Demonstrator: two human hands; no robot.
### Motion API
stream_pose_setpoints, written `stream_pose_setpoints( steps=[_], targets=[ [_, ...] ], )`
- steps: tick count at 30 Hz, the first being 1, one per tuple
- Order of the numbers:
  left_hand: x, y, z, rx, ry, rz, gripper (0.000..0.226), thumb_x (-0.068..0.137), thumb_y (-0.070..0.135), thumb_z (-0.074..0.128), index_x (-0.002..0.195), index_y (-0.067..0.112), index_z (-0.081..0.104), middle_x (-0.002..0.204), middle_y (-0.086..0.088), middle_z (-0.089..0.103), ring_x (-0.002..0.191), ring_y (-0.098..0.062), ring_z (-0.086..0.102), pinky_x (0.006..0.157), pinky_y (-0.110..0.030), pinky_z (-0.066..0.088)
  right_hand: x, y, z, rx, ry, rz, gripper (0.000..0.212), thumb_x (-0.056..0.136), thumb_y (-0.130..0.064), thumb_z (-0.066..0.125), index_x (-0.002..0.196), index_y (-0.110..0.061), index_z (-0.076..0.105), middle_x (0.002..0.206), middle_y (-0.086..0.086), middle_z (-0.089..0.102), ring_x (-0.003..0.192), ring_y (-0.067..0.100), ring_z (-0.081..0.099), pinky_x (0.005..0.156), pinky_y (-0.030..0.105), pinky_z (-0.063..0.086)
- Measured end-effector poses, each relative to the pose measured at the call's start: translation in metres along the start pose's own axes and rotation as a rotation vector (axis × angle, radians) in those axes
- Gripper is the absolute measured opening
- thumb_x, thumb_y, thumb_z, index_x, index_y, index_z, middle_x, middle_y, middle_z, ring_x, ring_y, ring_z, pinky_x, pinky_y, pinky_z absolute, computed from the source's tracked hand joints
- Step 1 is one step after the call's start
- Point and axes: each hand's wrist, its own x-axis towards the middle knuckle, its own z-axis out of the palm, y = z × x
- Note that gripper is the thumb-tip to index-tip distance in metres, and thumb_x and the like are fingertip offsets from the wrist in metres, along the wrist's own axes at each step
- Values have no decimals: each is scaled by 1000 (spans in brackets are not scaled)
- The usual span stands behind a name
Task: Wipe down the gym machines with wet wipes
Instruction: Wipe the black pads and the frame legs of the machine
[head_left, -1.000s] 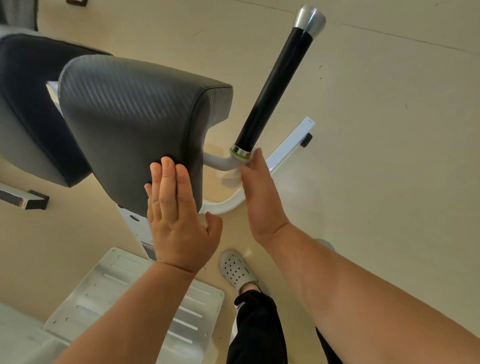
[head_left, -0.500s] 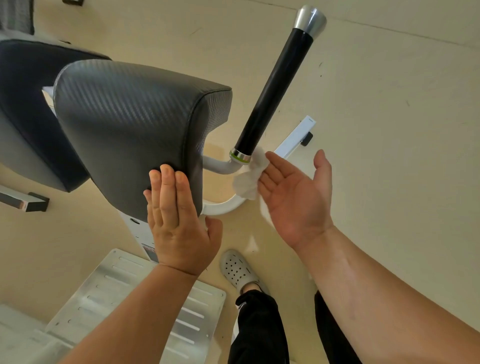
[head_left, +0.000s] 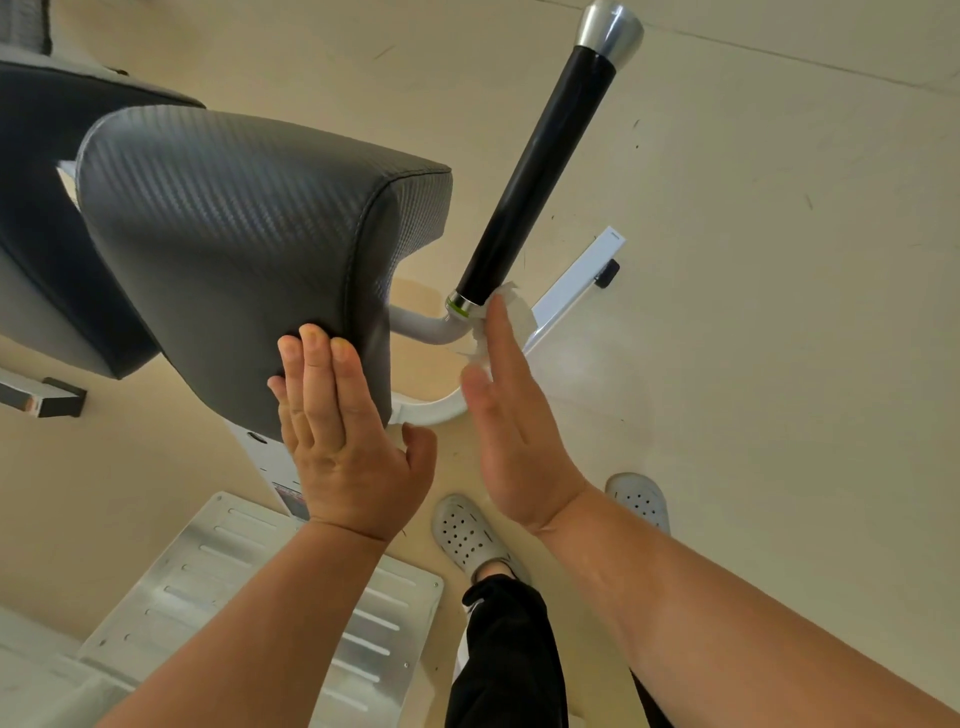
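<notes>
A grey textured pad (head_left: 249, 239) of the gym machine fills the upper left. My left hand (head_left: 343, 441) rests flat against its lower edge, fingers straight. To the right a black handle (head_left: 540, 171) with a silver end cap rises from a curved white tube (head_left: 426, 330). My right hand (head_left: 511, 421), fingers straight, presses a white wet wipe (head_left: 511, 314) against the tube just below the handle's base ring. Most of the wipe is hidden behind the fingers.
A ribbed metal footplate (head_left: 249, 587) lies at the bottom left. A second dark pad (head_left: 47, 208) sits at the far left. A white frame bar (head_left: 576, 283) runs along the beige floor behind the handle. My grey perforated shoes (head_left: 467, 535) stand below the hands.
My right hand turned from palm-up to edge-on and pressed the wipe back against the tube by the handle base. My left hand stayed on the pad.
</notes>
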Motion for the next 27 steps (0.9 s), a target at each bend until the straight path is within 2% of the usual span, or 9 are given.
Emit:
stream_pose_setpoints(
  steps=[2, 4, 6, 8, 13, 19, 21, 24, 27],
  targets=[
    [0, 1, 0, -10, -4, -13, 95, 78, 19, 77, 150, 3, 18, 158, -16, 17, 150, -40, 12, 125, -52, 11, 4, 13, -3, -325, -19, -45, 84, 100, -60, 36, 162, -27, -10, 172, -8, -8, 156, 3, -5, 129, 36, 11],
    [-2, 2, -2, -18, -11, 4, 89, 83, 25, 72, 150, 2, 18, 157, -16, 17, 151, -38, 11, 125, -53, 12, 10, 28, -7, -680, -21, -204, 88, 101, -59, 38, 162, -17, -9, 172, 4, -9, 159, 17, -7, 128, 49, 15],
    [0, 1, -4, -19, -22, 21, 88, 83, 24, 72, 150, 0, 20, 157, -17, 18, 153, -35, 9, 125, -52, 12, 19, 37, -16, -933, -36, -373, 90, 103, -59, 40, 161, -7, -4, 172, 14, -2, 159, 27, -5, 127, 53, 18],
    [1, -1, -5, -12, -33, 17, 90, 79, 21, 75, 149, 0, 22, 157, -17, 19, 151, -37, 11, 125, -51, 10, 28, 41, -27, -1049, -60, -446, 89, 103, -58, 42, 161, -5, 0, 171, 17, 1, 159, 31, -2, 126, 53, 17],
    [-3, -3, -3, -3, -21, 17, 94, 75, 16, 77, 149, 0, 21, 157, -19, 18, 149, -41, 13, 125, -52, 10, 12, 51, -25, -944, -111, -398, 82, 105, -54, 38, 162, -5, 6, 171, 14, -2, 159, 29, -2, 127, 53, 15],
    [-3, -4, -8, -33, -94, 32, 101, 74, 7, 77, 154, 5, 14, 162, -11, 10, 156, -23, -5, 126, -51, 9, 2, 54, -32, -1108, -154, -390, 72, 108, -45, 35, 163, -6, 10, 172, 12, 3, 159, 26, -2, 128, 51, 14],
    [-8, -3, -17, -67, -197, 32, 104, 76, 4, 76, 157, 7, 11, 164, -9, 7, 156, -24, -4, 126, -51, 10, 3, 42, -29, -1069, -204, -322, 71, 108, -41, 38, 163, -7, 8, 172, 9, -1, 159, 23, -4, 128, 49, 14],
    [-4, 3, -44, -139, -450, -15, 104, 83, 4, 62, 161, 19, -6, 169, 4, -4, 156, -22, -5, 125, -53, 17, -6, 11, -30, -940, -304, -138, 69, 110, -36, 40, 164, -13, 6, 172, -3, -9, 157, 11, -10, 128, 41, 17],
    [22, 12, -87, -147, -770, -91, 93, 93, 20, 52, 158, 27, -14, 165, 13, -22, 154, -13, -17, 127, -47, 3, -21, -50, -33, -836, -354, 1, 65, 110, -35, 39, 165, -25, 5, 169, -18, -7, 156, 1, -3, 127, 32, 18]
  ],
)
